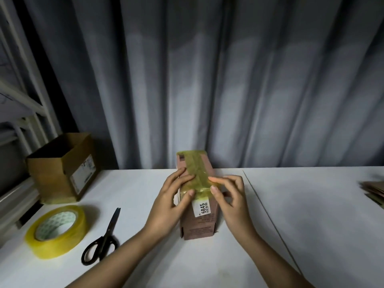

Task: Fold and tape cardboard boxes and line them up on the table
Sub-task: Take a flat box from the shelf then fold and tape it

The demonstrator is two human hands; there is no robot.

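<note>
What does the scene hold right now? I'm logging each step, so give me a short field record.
activity: pressing yellowish tape strip onto top of brown cardboard box
left hand: on box's left side, fingers on tape
right hand: on box's right side, fingers on tape
box label: white, reads 6845
tape roll: lying left on white table
scissors: closed, beside roll
open carton: far left

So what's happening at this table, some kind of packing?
A person is sealing a small cardboard box on the white table. The left hand and right hand press a strip of yellowish tape along its top. A tape roll and scissors lie to the left, beside an open box.
</note>
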